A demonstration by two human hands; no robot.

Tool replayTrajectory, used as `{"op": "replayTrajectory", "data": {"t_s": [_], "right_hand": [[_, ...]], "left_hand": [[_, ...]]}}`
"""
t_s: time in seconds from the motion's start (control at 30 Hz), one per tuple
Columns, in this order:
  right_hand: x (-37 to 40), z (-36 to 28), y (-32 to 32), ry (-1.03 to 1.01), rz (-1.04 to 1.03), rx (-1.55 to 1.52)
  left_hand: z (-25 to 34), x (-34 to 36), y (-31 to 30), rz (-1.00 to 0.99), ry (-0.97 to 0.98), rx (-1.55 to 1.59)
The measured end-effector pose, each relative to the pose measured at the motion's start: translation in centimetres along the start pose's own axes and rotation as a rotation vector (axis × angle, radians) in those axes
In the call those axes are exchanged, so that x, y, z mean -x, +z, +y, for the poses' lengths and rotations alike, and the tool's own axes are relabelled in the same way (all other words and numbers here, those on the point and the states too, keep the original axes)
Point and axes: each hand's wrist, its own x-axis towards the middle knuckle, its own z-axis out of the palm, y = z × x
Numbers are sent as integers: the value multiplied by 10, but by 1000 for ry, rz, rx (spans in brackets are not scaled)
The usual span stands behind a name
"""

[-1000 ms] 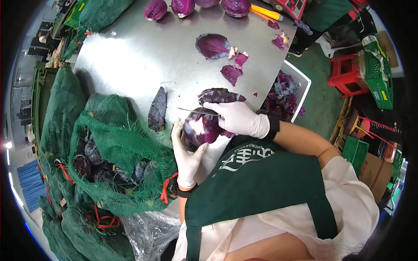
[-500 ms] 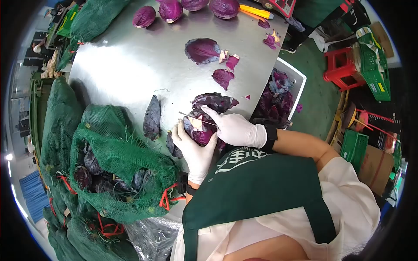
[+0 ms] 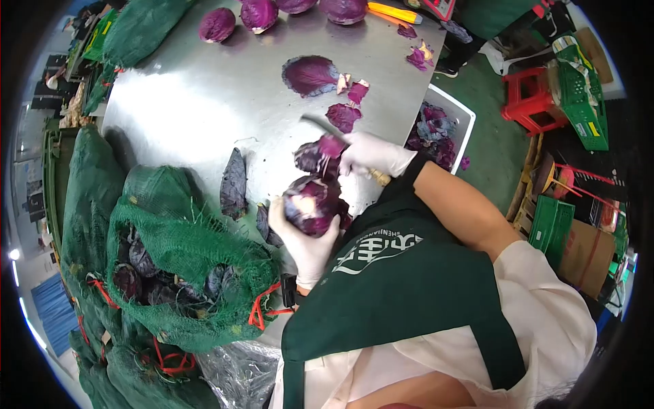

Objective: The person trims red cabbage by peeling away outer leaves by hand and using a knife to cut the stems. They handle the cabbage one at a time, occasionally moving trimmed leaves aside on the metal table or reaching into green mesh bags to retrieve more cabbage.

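In my gloved left hand (image 3: pixel 305 249) rests a red cabbage (image 3: pixel 312 206), fingers curled round its near side and its pale cut stem facing up. My gloved right hand (image 3: pixel 377 157) is closed on a knife (image 3: pixel 319 124); the blade points up and left, and the end of its light handle shows below the palm. A purple leaf piece (image 3: pixel 331 146) sits at the right fingertips, against the blade. Dark outer leaves (image 3: pixel 308 158) lie just beyond the cabbage. Left of it, a long dark leaf (image 3: pixel 234 184) is on the steel table (image 3: pixel 184 112).
Several trimmed cabbages (image 3: pixel 259 15) line the far edge beside a yellow-orange tool (image 3: pixel 395 13). Loose leaves (image 3: pixel 310 75) lie mid-table. At the right edge stands a white bin (image 3: pixel 465 126) of leaves. An open green mesh sack (image 3: pixel 197 320) of cabbages stands left. A red stool (image 3: pixel 528 102) is on the floor.
My right hand has moved up and right from the cabbage's stem, swinging the knife away with a purple leaf piece. The cabbage has turned slightly in my left hand.
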Motion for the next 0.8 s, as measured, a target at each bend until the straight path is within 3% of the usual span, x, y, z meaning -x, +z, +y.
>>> {"op": "replayTrajectory", "data": {"t_s": [0.03,0.07,0.13,0.2,0.23,0.3,0.37,0.4,0.43,0.47,0.53,0.67,0.7,0.8], "right_hand": [[-3,3,-11,-5,68,-82],[-6,6,-25,-9,136,-163],[-11,9,-61,-100,188,-108],[6,-5,-51,-452,687,1087],[21,-28,-34,-322,707,1104],[41,-57,7,-343,577,981],[34,-38,39,-518,179,741],[58,-70,61,-363,-6,850],[21,-26,68,-551,-107,816],[29,-42,76,-292,-192,862],[5,-23,75,-542,-228,491],[17,-41,72,-331,-240,1012],[21,-32,71,-472,-145,1022],[-2,-13,49,-449,-96,1160]], "left_hand": [[-8,4,-8,21,-108,177],[-1,8,-14,68,-357,475],[-25,21,-26,139,-482,604],[-45,32,-29,150,-461,555],[-39,30,-30,128,-423,502],[-26,23,-27,96,-396,520],[-26,22,-27,55,-288,362],[-25,21,-27,16,-178,198],[-22,20,-29,-8,-144,157],[-19,18,-30,-29,-114,115],[-23,18,-33,-68,-47,51],[-12,9,-29,-114,51,30],[-8,6,-26,-127,71,1],[-9,12,-23,-117,82,26]]}}
